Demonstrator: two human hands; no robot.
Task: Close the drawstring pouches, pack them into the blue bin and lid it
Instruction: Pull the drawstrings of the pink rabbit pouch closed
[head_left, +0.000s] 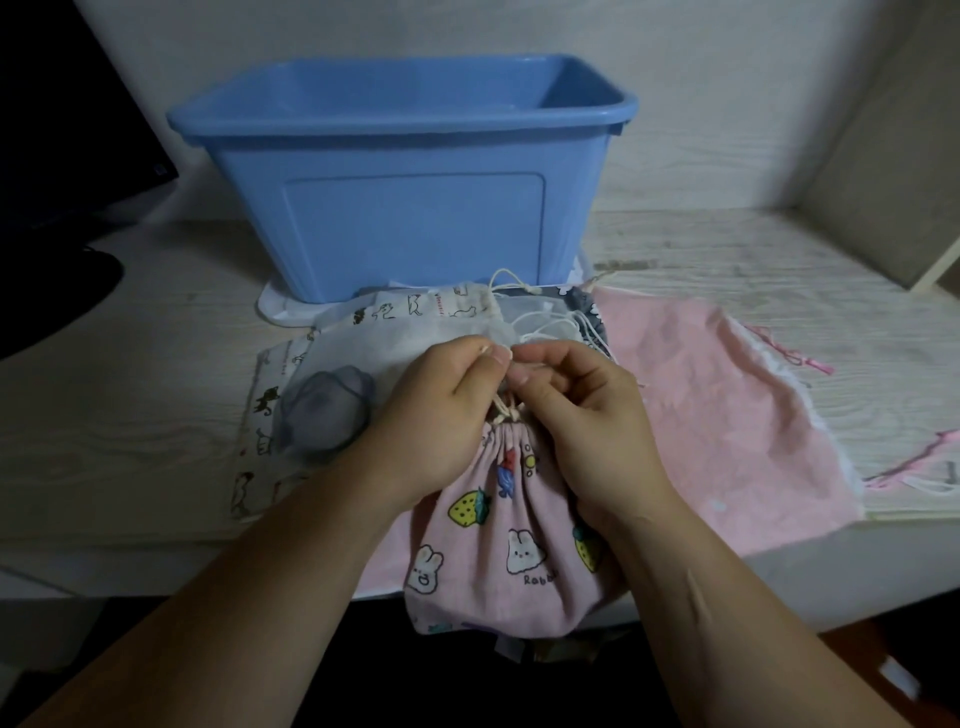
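Plastic is the only stiff stuff here: the blue bin (410, 228) stands unlidded toward the back edge of the desk (130, 415), probably light and easy to lift by its rim. In front of it lie flat, limp bags: a plain pink pouch (727, 415) toward the right edge, and a white mesh pouch (415, 338) and a cat-print pouch (262, 415) left of centre. All should fold and squash readily, so they are best taken by the cords or a bunched neck. The rabbit-print pouch (509, 551) sags over the front edge with its neck gathered tight. I judge it to be soft cotton with little weight. The left hand (441, 410) and right hand (582, 415) each pinch its thin cream cord (506, 413) just above the gathers. Such cord may slip, so a firm pinch close to the neck suits it. Low on this pouch the lettering (540, 578) reads "Rabb"; the rest curves out of sight.
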